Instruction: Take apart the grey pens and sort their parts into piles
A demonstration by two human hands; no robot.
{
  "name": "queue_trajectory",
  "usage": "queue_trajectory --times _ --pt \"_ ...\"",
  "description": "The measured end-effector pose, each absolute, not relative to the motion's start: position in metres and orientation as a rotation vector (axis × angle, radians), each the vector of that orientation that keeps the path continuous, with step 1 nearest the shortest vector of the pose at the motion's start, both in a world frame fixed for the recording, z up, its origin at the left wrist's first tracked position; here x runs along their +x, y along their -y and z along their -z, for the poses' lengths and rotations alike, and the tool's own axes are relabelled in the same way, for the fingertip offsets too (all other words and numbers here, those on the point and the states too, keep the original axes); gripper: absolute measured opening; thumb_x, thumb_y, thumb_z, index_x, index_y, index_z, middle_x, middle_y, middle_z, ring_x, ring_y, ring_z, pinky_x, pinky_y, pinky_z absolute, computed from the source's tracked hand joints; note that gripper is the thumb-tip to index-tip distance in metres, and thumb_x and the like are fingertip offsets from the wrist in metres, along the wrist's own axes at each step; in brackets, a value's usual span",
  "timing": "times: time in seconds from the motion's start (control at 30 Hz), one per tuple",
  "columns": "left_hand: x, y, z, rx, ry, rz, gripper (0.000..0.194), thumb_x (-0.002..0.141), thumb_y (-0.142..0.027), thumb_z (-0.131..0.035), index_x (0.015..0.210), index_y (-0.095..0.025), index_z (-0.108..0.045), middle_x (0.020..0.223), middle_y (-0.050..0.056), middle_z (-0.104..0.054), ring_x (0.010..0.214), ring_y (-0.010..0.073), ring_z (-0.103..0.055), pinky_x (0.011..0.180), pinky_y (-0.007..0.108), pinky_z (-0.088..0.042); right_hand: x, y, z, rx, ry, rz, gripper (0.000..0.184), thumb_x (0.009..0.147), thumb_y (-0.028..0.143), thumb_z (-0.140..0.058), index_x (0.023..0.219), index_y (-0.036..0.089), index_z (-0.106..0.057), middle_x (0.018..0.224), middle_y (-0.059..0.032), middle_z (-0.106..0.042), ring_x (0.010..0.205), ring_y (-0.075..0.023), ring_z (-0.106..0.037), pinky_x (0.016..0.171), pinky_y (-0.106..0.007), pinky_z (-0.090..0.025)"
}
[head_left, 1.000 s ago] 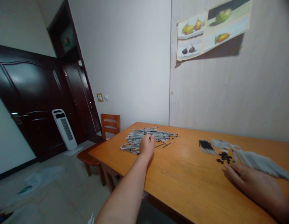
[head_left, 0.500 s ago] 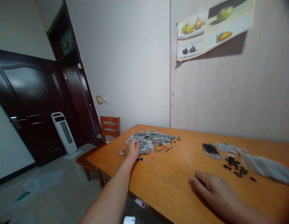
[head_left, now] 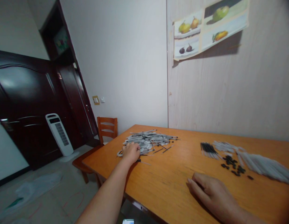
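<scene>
My left hand lies palm down at the near left edge of a pile of slim grey-white sticks with dark ends. Its fingers look loosely bent and somewhat apart over the pile; their tips are hidden, and no held piece shows. Just right of its wrist lies a small black piece with a thin clear stem. On the near right of the tabletop rests my right hand, fingers curled under and thumb close to the index finger. Nothing shows in it. Small black caps lie beyond it.
Behind the caps sits a row of black-tipped thin sticks, beside loose clear tubes and a larger heap of whitish tubes. The orange wooden table meets the wall. A chair stands at its left end.
My left hand has turned from a fist to a flatter, wider pose over the pile's edge. My right hand keeps its pose. The whole view has shifted slightly.
</scene>
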State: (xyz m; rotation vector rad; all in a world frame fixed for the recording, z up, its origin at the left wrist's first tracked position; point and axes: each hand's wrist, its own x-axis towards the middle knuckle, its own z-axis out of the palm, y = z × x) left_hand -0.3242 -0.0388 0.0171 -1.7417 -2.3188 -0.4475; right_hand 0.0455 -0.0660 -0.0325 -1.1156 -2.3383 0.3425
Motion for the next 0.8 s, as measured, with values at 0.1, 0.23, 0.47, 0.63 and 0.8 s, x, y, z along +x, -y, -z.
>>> queue_trajectory --times 0.1,0.23,0.47,0.63,0.8 --pt "-0.327 0.038 -0.016 -1.732 2.324 0.416 0.015 0.082 -0.022 -0.056 0.087 -0.027 -0.07 0.105 0.006 -0.069 0.106 0.0297 -0.057 0.091 0.044 -0.039 0.046 0.067 0.031 -1.099 2.318 -0.339 0.037 0.097 0.045 -0.045 0.068 0.023 -0.049 0.066 -0.0007 -0.062 0.062 -0.0168 -0.058 0.06 -0.029 -0.036" --pt "-0.33 0.038 -0.013 -1.726 2.333 0.395 0.014 0.082 -0.024 -0.057 0.086 -0.027 -0.07 0.103 0.006 -0.068 0.106 0.0302 -0.057 0.09 0.044 -0.039 0.046 0.066 0.032 -1.083 2.326 -0.334 0.037 0.099 0.044 -0.043 0.069 0.023 -0.049 0.066 -0.0005 -0.061 0.062 -0.016 -0.057 0.061 -0.029 -0.035" --pt "-0.334 0.036 -0.015 -1.726 2.349 0.372 0.012 0.08 -0.026 -0.058 0.084 -0.027 -0.069 0.102 0.006 -0.069 0.104 0.0311 -0.058 0.089 0.044 -0.04 0.046 0.065 0.035 -1.058 2.332 -0.345 0.039 0.1 0.044 -0.041 0.069 0.022 -0.046 0.065 0.0001 -0.059 0.061 -0.0145 -0.055 0.061 -0.029 -0.034" --pt "-0.335 0.035 -0.02 -1.745 2.371 0.349 0.011 0.079 -0.026 -0.06 0.083 -0.028 -0.07 0.102 0.005 -0.071 0.103 0.031 -0.06 0.089 0.044 -0.04 0.047 0.065 0.036 -1.057 2.32 -0.36 0.039 0.1 0.044 -0.041 0.069 0.022 -0.046 0.065 -0.0001 -0.06 0.061 -0.0147 -0.056 0.061 -0.029 -0.034" --pt "-0.336 0.034 -0.025 -1.774 2.397 0.321 0.01 0.078 -0.026 -0.061 0.082 -0.028 -0.07 0.098 0.004 -0.073 0.101 0.0294 -0.061 0.09 0.043 -0.039 0.047 0.065 0.034 -1.052 2.31 -0.375 0.039 0.1 0.044 -0.04 0.069 0.022 -0.046 0.065 -0.0003 -0.06 0.061 -0.015 -0.056 0.06 -0.029 -0.035"
